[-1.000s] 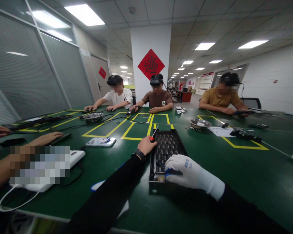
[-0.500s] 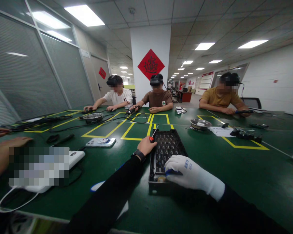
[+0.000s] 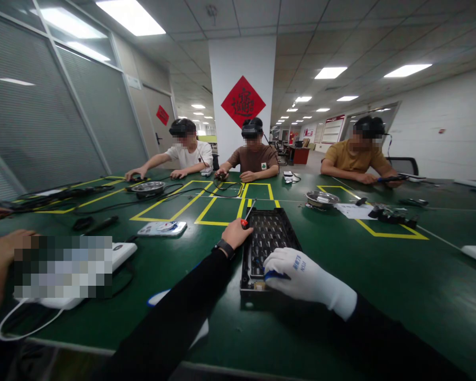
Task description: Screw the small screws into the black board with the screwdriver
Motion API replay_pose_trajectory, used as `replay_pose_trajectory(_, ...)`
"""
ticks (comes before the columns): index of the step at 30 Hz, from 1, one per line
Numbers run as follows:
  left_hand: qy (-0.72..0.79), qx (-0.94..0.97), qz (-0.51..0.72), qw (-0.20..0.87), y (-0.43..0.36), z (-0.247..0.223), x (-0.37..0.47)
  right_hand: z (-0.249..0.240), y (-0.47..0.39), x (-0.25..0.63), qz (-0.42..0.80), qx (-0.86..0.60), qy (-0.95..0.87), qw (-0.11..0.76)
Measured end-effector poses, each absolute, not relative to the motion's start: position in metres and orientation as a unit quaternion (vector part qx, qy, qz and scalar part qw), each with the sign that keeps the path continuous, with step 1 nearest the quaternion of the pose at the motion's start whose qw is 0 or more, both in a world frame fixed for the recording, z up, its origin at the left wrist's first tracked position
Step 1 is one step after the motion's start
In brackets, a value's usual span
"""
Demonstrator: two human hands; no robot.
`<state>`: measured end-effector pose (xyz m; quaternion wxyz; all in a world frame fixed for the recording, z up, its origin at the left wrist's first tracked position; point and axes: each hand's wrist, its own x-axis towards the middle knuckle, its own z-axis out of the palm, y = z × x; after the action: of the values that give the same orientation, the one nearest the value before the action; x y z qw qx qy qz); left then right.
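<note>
A black rectangular case (image 3: 273, 233), with rows of metallic, comb-like parts inside, lies on the green table in front of me. At its left edge my bare left hand (image 3: 237, 234), a dark watch on the wrist, is closed around a screwdriver (image 3: 245, 224) with a red handle; its thin shaft points up and away. My right hand (image 3: 286, 269), in a white glove with blue-coated fingers, rests over the near right part of the case. Its fingers are curled together, and what they pinch is hidden. A small yellowish part (image 3: 259, 285) shows at the case's near end.
Left of the case lie a phone (image 3: 162, 228) and a white device (image 3: 121, 253) with a cable. A second glove (image 3: 158, 297) is partly under my left arm. Metal bowls (image 3: 322, 198), black cables and black parts (image 3: 392, 216) stand farther off. Co-workers sit across and at left.
The view has shifted slightly. My hands keep nearly the same place on the case. Across the table, the co-worker in white has reached farther to the left.
</note>
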<state>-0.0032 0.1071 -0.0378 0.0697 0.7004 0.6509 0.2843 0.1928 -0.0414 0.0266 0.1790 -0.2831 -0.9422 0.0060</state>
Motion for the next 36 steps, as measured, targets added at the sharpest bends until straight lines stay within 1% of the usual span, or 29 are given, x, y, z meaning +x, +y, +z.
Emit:
replay_pose_trajectory(6, 0.648, 0.7, 0.292, 0.074, 0.1079, -0.0385, -0.0036, 0.0214, -0.0391, 0.1937, 0.034, -0.279, -0.939, 0.198)
replay_pose_trajectory(19, 0.651, 0.699, 0.287, 0.077, 0.1047, -0.0355, -0.0024, 0.0205, -0.0389, 0.1939, 0.054, -0.298, -0.93, 0.209)
replay_pose_trajectory(24, 0.646, 0.699, 0.296, 0.078, 0.105, -0.0365, -0.003, 0.0204, -0.0362, 0.1955, 0.107, -0.268, -0.937, 0.199)
replay_pose_trajectory(29, 0.648, 0.696, 0.295, 0.087, 0.1048, -0.0361, -0.0031, 0.0189, -0.0331, 0.1981, 0.157, -0.268, -0.925, 0.219)
replay_pose_trajectory(36, 0.646, 0.696, 0.299, 0.088, 0.1046, -0.0359, -0.0023, 0.0202, -0.0354, 0.196, 0.127, -0.276, -0.927, 0.218)
